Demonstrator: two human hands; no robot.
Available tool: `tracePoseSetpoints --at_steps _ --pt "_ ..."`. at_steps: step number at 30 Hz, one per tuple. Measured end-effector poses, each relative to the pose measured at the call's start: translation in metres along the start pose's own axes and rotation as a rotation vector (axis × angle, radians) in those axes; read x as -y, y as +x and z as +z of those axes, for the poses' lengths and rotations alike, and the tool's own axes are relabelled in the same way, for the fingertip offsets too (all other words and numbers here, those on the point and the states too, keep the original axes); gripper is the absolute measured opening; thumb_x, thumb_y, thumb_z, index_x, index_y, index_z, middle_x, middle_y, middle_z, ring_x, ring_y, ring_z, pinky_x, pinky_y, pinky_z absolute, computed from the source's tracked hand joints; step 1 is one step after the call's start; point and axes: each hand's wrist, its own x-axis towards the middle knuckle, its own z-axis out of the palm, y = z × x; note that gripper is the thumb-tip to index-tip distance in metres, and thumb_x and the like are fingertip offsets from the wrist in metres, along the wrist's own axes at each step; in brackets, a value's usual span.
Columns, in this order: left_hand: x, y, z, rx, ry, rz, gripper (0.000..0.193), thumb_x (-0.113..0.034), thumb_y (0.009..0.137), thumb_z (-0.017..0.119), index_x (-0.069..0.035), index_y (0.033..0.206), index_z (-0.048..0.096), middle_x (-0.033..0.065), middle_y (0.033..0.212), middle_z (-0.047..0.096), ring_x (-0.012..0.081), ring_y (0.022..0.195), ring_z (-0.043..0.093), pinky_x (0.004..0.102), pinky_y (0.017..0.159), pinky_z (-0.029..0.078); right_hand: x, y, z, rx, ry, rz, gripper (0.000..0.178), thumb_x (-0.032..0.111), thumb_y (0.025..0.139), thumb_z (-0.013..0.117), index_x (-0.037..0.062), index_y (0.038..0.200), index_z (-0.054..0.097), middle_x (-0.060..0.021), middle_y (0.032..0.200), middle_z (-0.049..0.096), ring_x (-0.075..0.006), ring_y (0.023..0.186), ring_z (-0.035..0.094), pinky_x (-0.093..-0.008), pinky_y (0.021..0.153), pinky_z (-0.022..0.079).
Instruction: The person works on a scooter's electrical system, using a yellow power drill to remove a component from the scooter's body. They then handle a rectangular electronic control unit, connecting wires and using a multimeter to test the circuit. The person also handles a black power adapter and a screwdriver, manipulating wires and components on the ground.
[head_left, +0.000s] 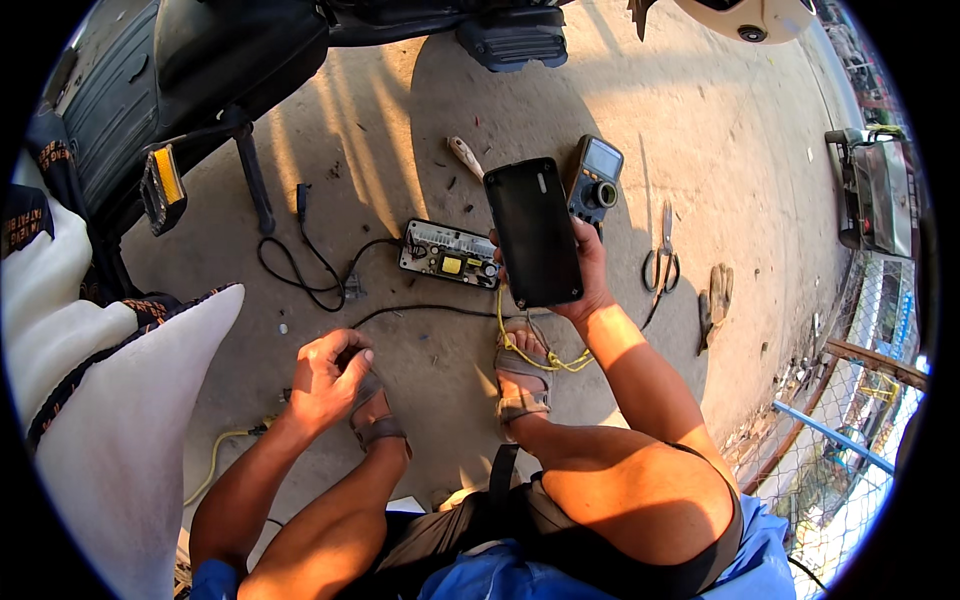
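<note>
My right hand [590,268] grips a black rectangular plastic casing cover [535,235] by its lower right side, thumb on the edge, raised above the ground. Partly behind it lies an open charger [430,240] with its circuit board, a yellow transformer and a black cord [380,243]. My left hand [328,375] hovers over the ground near my left foot, fingers curled in and thumb against them. Whatever it may hold is hidden. A yellow wire [545,360] hangs below the cover by my right foot.
A multimeter [602,160] lies partly behind the cover, near a light-handled tool [463,155]. Scissors [663,262] and a brown-and-black item [715,305] lie to the right. A black scooter with a yellow-reflector pedal [165,185] stands at left; a wire fence [820,490] is at right.
</note>
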Motion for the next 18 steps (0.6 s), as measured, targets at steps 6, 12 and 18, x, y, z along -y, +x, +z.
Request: tracePoseSetpoints --at_steps 6,12,18 --pt "0.0007 -0.0008 -0.0011 0.004 0.008 0.001 0.013 -0.005 0.087 0.071 0.005 0.096 0.07 0.0133 0.08 0.07 0.0186 0.07 0.066 0.0323 0.066 0.052 0.0007 0.0002 -0.0022 0.006 -0.004 -0.003 0.079 0.05 0.095 0.051 -0.0025 0.153 0.042 -0.031 0.147 0.052 -0.0404 0.128 0.06 -0.0494 0.109 0.05" --pt "-0.001 -0.0013 -0.0021 0.018 0.031 0.0 0.012 -0.005 0.087 0.071 0.003 0.096 0.07 0.0153 0.083 0.071 0.0239 0.076 0.069 0.0346 0.071 0.054 0.0036 -0.0019 -0.0024 -0.013 -0.046 -0.012 0.08 0.051 0.094 0.053 -0.0028 0.152 0.044 -0.0307 0.146 0.053 -0.0394 0.125 0.062 -0.0482 0.108 0.051" --pt "-0.0035 -0.0026 -0.0033 0.016 0.037 0.002 0.013 -0.005 0.086 0.071 0.002 0.097 0.07 0.0167 0.086 0.072 0.027 0.08 0.072 0.0358 0.075 0.055 0.0067 -0.0028 -0.0012 -0.047 -0.109 -0.035 0.08 0.053 0.094 0.054 -0.0028 0.151 0.046 -0.0299 0.144 0.055 -0.0381 0.125 0.062 -0.0476 0.106 0.052"
